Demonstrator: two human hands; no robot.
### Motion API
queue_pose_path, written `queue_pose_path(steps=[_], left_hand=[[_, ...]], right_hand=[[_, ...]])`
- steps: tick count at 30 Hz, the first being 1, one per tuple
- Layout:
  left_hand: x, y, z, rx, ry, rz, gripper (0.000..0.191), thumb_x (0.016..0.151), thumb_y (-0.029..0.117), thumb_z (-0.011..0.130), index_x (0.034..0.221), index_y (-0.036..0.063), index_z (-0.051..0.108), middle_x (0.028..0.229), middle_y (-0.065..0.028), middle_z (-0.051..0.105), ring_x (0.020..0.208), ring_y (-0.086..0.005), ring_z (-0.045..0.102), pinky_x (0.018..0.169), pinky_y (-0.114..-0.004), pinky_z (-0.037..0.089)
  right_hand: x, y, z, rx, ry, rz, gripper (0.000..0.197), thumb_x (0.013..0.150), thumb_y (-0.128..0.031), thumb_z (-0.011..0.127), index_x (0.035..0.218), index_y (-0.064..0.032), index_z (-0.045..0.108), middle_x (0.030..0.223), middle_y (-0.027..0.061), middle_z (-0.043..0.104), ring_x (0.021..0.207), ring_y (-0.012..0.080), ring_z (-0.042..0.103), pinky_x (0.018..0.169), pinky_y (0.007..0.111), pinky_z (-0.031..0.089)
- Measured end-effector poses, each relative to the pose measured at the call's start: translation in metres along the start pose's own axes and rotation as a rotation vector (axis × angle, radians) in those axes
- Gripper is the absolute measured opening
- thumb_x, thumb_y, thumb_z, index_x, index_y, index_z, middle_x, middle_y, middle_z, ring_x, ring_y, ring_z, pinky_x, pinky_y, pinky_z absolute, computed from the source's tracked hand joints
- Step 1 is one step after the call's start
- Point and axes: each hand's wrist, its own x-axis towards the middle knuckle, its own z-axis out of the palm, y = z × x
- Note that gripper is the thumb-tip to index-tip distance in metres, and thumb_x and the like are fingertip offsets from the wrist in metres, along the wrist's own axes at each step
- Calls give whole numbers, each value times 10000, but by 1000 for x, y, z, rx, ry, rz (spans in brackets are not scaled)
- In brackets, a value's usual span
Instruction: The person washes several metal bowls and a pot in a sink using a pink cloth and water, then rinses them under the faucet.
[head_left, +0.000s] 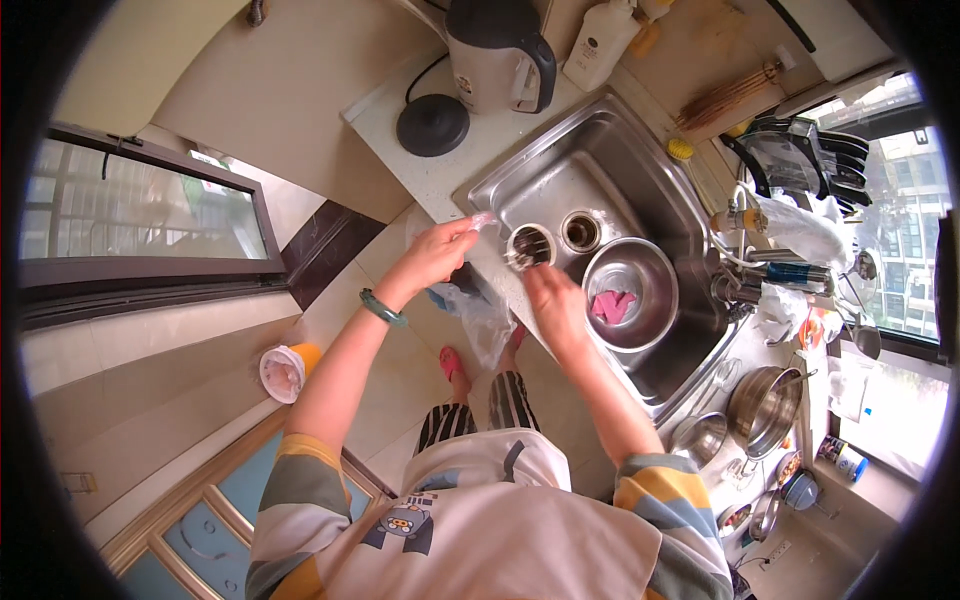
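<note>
My left hand (435, 255), with a green bangle at the wrist, pinches the edge of a clear plastic bag (487, 322). The bag hangs open below the counter edge, in front of my legs. My right hand (555, 296), slightly blurred, grips a round drain strainer basket (534, 244) by its near side. The basket is tilted over the front rim of the stainless steel sink (592, 176), and dark matter shows inside it. Beside it in the sink is the uncovered drain hole (581, 231). A steel bowl (656, 274) stands in the sink holding a pink cloth (613, 306).
An electric kettle (495, 56), a black round base (433, 125) and a white bottle (602, 45) stand behind the sink. Steel pots (761, 412) and a knife rack (817, 161) line the right. A lined bin (283, 373) is at left.
</note>
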Motion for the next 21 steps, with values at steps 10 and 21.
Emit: queue_pose_path(steps=[10, 21], left_hand=[[-20, 21, -1, 110, -26, 109, 378, 910, 190, 408, 1260, 103, 520, 537, 61, 377, 469, -27, 355, 405, -193, 336], [-13, -7, 4, 33, 19, 160, 340, 912, 207, 461, 1226, 116, 551, 541, 46, 395, 486, -34, 375, 443, -220, 340]], right_hand=[[15, -63, 111, 1275, 34, 831, 144, 873, -147, 545, 818, -42, 627, 562, 34, 523, 490, 113, 486, 455, 261, 375], [-2, -68, 140, 1898, 278, 1129, 125, 914, -162, 521, 889, -46, 560, 659, 7, 530, 530, 92, 480, 478, 215, 397]])
